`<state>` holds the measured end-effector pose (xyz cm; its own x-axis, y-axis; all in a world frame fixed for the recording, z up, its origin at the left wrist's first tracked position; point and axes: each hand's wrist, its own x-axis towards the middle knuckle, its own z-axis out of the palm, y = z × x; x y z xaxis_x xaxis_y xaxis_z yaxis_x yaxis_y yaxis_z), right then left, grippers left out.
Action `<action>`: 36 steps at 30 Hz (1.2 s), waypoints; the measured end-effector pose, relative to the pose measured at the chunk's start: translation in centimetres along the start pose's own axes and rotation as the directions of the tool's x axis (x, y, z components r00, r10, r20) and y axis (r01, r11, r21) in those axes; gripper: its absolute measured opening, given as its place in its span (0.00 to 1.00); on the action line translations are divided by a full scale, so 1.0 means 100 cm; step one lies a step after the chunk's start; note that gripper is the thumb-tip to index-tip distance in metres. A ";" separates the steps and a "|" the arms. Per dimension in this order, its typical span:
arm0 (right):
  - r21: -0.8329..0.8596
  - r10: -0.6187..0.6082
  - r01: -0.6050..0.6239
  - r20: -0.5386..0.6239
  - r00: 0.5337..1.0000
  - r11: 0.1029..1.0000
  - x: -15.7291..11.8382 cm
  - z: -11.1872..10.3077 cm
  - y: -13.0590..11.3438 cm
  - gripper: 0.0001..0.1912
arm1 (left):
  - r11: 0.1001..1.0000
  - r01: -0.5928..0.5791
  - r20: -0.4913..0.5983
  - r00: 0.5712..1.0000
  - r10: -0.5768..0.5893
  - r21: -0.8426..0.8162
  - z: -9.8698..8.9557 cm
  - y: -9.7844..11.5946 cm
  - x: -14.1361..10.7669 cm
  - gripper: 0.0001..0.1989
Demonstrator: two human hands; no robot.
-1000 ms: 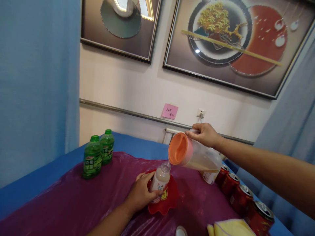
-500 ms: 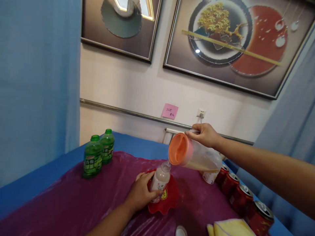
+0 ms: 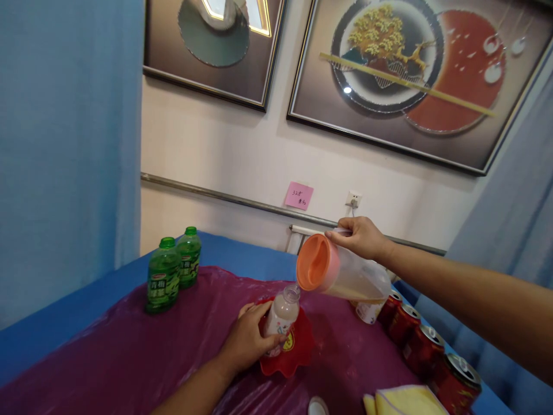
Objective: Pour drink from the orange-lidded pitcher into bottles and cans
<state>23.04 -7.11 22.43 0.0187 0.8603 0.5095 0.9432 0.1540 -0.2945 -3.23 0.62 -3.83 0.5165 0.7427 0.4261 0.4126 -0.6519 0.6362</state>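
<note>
My right hand (image 3: 360, 237) grips the handle of a clear plastic pitcher (image 3: 356, 279) with an orange lid (image 3: 311, 263). The pitcher is tipped to the left, pale yellowish liquid lying along its lower side. Its spout is right at the mouth of a clear bottle (image 3: 283, 317) with a printed label. Around that bottle's lower part my left hand (image 3: 246, 340) is wrapped, thumb in front. The bottle is slightly tilted and stands on a red scalloped plate (image 3: 287, 369). Cloudy liquid seems to fill much of the bottle; a thin stream at the spout is hard to make out.
Two green bottles (image 3: 163, 279) stand at the left. Several red cans (image 3: 425, 349) line the right edge, near a white cup (image 3: 368, 311). A folded yellow cloth (image 3: 408, 400) and a white cap (image 3: 318, 406) lie at the front. Purple plastic sheeting (image 3: 181, 346) covers the blue table (image 3: 242, 251).
Almost nothing differs. Both hands, the tipped pitcher and the bottle hold their places; the liquid in the bottle appears slightly higher.
</note>
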 end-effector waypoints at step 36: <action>0.013 0.005 -0.005 -0.006 1.000 1.000 -0.003 -0.002 0.000 0.27 | 1.000 0.006 -0.018 1.000 -0.006 0.016 0.003 -0.005 0.001 0.38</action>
<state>23.13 -7.52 22.45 0.0254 0.8581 0.5129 0.9387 0.1561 -0.3075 -3.17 0.95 -4.27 0.5002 0.7494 0.4339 0.4280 -0.6495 0.6284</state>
